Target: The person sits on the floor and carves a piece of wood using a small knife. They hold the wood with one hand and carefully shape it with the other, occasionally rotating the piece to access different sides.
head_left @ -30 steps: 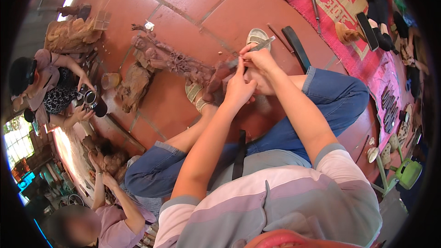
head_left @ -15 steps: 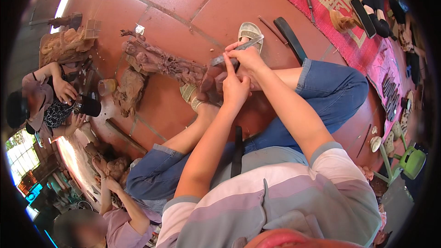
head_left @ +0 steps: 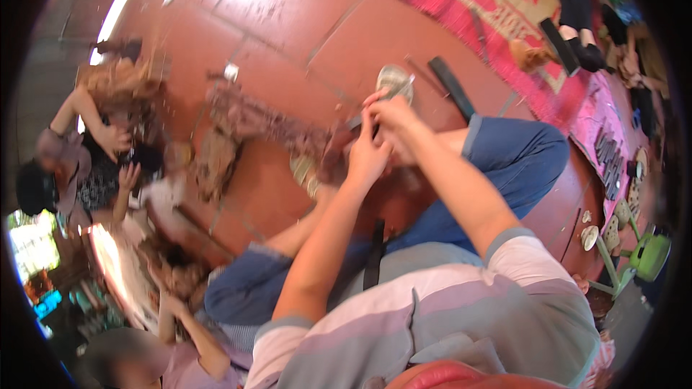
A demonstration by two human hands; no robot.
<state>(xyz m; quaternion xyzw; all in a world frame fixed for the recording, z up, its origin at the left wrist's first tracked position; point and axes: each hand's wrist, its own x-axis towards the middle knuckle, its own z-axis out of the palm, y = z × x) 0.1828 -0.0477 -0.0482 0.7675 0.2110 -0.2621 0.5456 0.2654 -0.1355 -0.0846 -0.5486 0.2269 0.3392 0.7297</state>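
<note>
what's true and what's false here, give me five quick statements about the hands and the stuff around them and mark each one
1. The right hand holds a flat metal blade. True.
2. The left hand rests on the jeans, well away from the other hand. False: the left hand is raised close beside the right hand.
3. A carved wooden figure extends leftward from beside the hands. True.
4. The person's feet are bare. False: they wear pale sandals.
5. The row of dark, slim tools at the right lies on pink cloth. True.
</note>
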